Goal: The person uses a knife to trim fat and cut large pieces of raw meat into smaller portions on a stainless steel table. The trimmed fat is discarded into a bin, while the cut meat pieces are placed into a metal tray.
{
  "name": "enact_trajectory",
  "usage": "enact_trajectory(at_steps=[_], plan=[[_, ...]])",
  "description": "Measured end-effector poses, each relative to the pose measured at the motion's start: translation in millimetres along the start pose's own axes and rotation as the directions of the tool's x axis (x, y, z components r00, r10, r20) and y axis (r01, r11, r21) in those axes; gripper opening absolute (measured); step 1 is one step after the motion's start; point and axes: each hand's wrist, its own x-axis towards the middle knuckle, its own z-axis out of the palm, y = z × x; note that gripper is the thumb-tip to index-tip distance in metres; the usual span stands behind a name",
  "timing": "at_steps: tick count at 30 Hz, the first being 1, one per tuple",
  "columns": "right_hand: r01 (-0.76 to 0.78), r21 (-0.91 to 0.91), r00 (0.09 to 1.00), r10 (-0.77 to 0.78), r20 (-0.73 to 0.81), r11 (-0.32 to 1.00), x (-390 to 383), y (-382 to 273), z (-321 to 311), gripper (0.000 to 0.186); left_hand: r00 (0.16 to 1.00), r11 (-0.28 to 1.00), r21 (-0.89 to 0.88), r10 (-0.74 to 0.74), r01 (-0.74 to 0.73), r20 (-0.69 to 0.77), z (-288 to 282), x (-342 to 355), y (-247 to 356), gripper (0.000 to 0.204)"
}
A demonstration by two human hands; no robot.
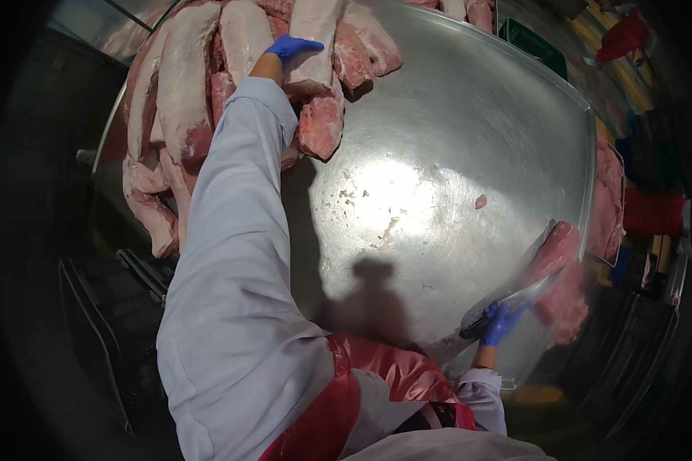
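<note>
The pile of raw meat slabs (178,100), pale with fat on top and red at the cut ends, occupies the far left part of the steel table (454,131) and overhangs its left edge. The left hand (291,48), in a blue glove, is extended at full arm reach and lies on top of one long slab (315,46) near the right side of the pile; the fingers rest flat over the slab's upper face, and whether they close around it cannot be determined from this view. Directly below this hand, toward the person, the red cut end of another slab (321,127) points down onto the bare steel. The white sleeve (231,230) runs from the hand back to the lower edge, with a red apron (338,392) at the body. To the right of the left hand, the table surface carries small scraps (480,201) and smears under a bright reflection. At the near right edge of the table, the right hand (504,321), also in a blue glove, is closed around the dark handle of a knife (515,296). The blade extends up and to the right of the grip. Just beyond the blade, a red piece of meat (561,276) lies at the table's right rim. Further meat (611,196) lies past the rim, well apart from the grip.
</note>
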Motion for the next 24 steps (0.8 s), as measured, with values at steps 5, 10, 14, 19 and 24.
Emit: enact_trajectory(at_steps=[5, 10, 14, 19, 24], plan=[[0.003, 0.039, 0.999, -0.005, 0.033, 0.999, -6, -10, 13, 0.080, 0.953, 0.764, -0.572, -0.205, 0.300, 0.225, 19, -35, -28, 0.044], [-0.025, 0.033, 0.999, 0.026, -0.023, 0.999, -2, -11, 20, 0.078, 0.987, 0.711, -0.686, -0.151, 0.153, 0.064, 49, -74, -82, 0.043], [-0.045, 0.120, 0.999, 0.045, 0.004, 0.992, 8, 12, -2, 0.082, 0.943, 0.685, -0.649, -0.212, 0.330, 0.255, 96, -154, -104, 0.050], [-0.126, 0.112, 0.992, 0.126, 0.012, 0.986, -6, -14, 11, 0.085, 0.795, 0.898, 0.029, -0.404, 0.440, 0.453, 116, -302, -171, 0.068], [-0.027, 0.203, 0.995, 0.006, 0.101, 0.979, 2, 9, -1, 0.088, 0.993, 0.633, 0.769, 0.003, 0.090, -0.119, 251, -400, -54, 0.120]])
